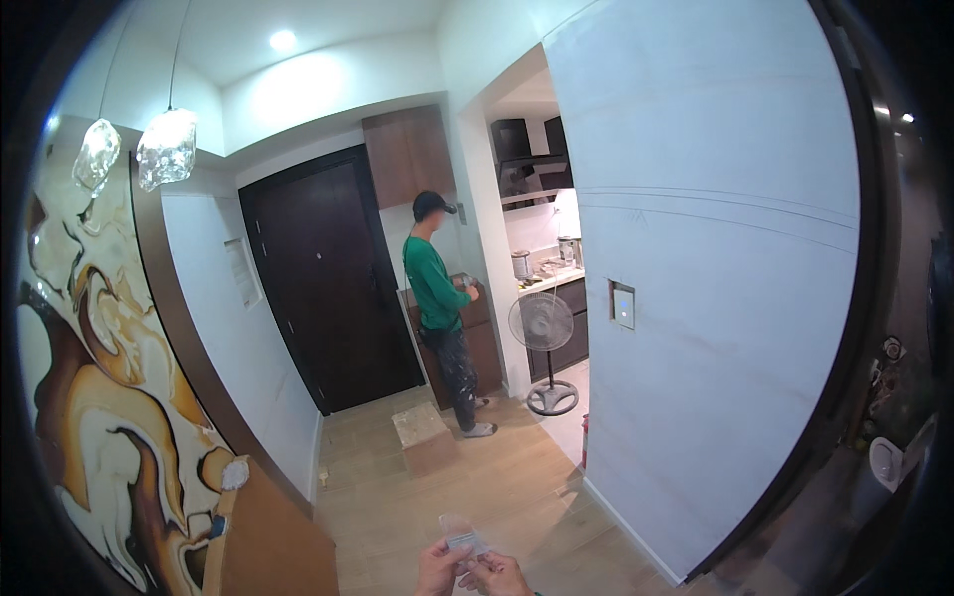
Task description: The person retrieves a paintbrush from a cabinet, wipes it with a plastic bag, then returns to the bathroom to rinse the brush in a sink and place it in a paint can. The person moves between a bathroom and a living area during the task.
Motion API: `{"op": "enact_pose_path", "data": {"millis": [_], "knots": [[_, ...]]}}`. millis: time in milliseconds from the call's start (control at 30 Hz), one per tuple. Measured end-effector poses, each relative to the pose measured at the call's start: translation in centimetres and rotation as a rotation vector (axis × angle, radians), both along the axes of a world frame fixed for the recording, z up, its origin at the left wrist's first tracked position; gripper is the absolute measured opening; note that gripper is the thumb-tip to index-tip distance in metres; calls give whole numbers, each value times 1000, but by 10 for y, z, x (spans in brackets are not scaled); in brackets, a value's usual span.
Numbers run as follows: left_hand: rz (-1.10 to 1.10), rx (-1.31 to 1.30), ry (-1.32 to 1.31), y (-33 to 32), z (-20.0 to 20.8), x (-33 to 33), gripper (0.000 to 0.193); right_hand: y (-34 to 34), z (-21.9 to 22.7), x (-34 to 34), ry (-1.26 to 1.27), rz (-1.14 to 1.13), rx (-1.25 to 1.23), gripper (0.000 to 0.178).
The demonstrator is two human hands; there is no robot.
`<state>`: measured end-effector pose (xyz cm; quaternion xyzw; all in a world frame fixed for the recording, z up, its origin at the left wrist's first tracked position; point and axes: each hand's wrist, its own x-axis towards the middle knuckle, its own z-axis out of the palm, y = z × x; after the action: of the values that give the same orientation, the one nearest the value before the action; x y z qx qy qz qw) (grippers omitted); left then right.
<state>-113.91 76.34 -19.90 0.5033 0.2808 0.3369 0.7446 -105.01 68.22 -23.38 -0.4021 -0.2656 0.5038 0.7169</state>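
Observation:
At the bottom middle of the head view, both my hands are up in front of me over the wooden floor. Between them is a small clear plastic packet (pixel 461 534) with pale markings, standing up out of my fingers. My left hand (pixel 437 569) pinches its left side with thumb and fingers. Fingers of my right hand (pixel 501 574) are closed on its lower right edge, close beside the left hand. What the packet contains is too small to make out.
A person in a green top (pixel 434 283) stands by a brown cabinet, near a cardboard box (pixel 422 437) on the floor. A standing fan (pixel 543 323) is at the kitchen opening. Left is a brown board (pixel 273 536); right, a wall with a recessed switch (pixel 623 306). A dark door (pixel 328 278) is behind.

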Motion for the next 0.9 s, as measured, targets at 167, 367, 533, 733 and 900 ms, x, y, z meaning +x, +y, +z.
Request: {"op": "enact_pose_path", "data": {"millis": [167,367,533,733,900], "knots": [[-13,30,63,71,6,-8,26,67,11,-3,-44,30,-43,12],[34,-7,48,132,-11,1,26,134,8,11,-68,41,-30,13],[87,38,95,187,-31,18,26,191,-3,31,-61,102,-66,15],[181,-70,-6,262,-35,57,26,282,-9,76,-91,171,-60,19],[238,-27,-109,334,-33,105,24,356,2,128,-137,257,-54,20]]}}
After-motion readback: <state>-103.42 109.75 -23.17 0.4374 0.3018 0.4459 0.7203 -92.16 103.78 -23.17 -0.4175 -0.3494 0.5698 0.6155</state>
